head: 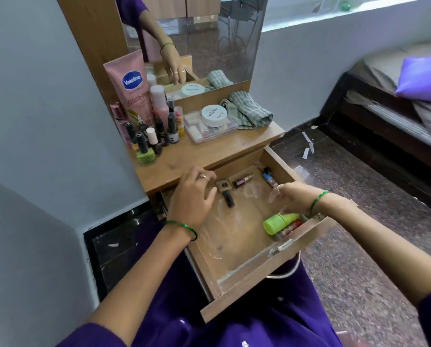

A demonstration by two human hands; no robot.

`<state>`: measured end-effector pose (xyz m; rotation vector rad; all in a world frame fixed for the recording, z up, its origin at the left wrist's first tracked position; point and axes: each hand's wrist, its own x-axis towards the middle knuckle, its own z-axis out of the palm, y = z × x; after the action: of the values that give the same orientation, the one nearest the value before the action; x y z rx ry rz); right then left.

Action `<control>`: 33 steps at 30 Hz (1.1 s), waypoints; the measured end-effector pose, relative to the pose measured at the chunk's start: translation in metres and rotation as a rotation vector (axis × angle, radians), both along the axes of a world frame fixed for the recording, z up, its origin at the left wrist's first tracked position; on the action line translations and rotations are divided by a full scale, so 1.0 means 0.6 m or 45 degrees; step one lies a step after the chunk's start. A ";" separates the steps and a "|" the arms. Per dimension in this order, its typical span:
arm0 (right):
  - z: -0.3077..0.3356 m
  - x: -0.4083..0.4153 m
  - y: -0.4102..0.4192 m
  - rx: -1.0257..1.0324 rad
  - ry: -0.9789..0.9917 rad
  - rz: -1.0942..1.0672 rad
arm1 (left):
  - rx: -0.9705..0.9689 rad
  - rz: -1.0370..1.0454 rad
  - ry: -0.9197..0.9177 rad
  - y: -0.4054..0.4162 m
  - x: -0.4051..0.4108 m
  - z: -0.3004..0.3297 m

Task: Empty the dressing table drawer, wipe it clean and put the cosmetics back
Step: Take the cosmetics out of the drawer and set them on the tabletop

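Here, from the head view, the drawer stands pulled open below the tabletop. The left hand hovers over its back left part, fingers loosely curled, holding nothing, just beside a black tube. The right hand reaches in at the right side, fingers relaxed, above a green bottle. Bottles, a clear box and a cloth sit on the tabletop.
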<state>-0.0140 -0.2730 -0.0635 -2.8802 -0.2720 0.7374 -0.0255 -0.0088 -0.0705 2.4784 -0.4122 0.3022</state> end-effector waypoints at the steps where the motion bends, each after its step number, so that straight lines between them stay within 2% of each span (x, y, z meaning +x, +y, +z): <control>1: -0.008 -0.003 -0.004 -0.064 0.032 0.039 | 0.078 -0.065 0.063 -0.011 0.004 -0.006; 4: -0.029 -0.003 -0.007 -0.221 0.097 0.120 | 0.314 -0.133 0.204 -0.039 0.015 -0.020; 9: -0.030 0.010 -0.005 -0.312 0.153 0.177 | 0.549 -0.164 0.381 -0.062 0.035 -0.035; 15: -0.050 0.012 -0.003 -0.391 0.256 0.201 | 0.937 -0.422 0.217 -0.084 0.049 -0.049; 21: -0.055 0.008 -0.011 -0.292 0.172 0.214 | 1.070 -0.524 0.111 -0.083 0.062 -0.061; 24: -0.035 0.005 -0.012 -0.196 0.106 0.172 | 1.038 -0.529 0.095 -0.074 0.062 -0.063; 27: 0.004 0.007 -0.001 -0.097 0.029 0.118 | 0.869 -0.468 0.114 -0.064 0.058 -0.060; 33: 0.093 0.024 0.039 0.040 -0.084 0.100 | 0.207 -0.237 0.167 -0.030 0.036 -0.026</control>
<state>0.0004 -0.2498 -0.0079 -2.8823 -0.4031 0.6460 -0.0039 -0.0269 -0.0864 2.5753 -0.6291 0.0311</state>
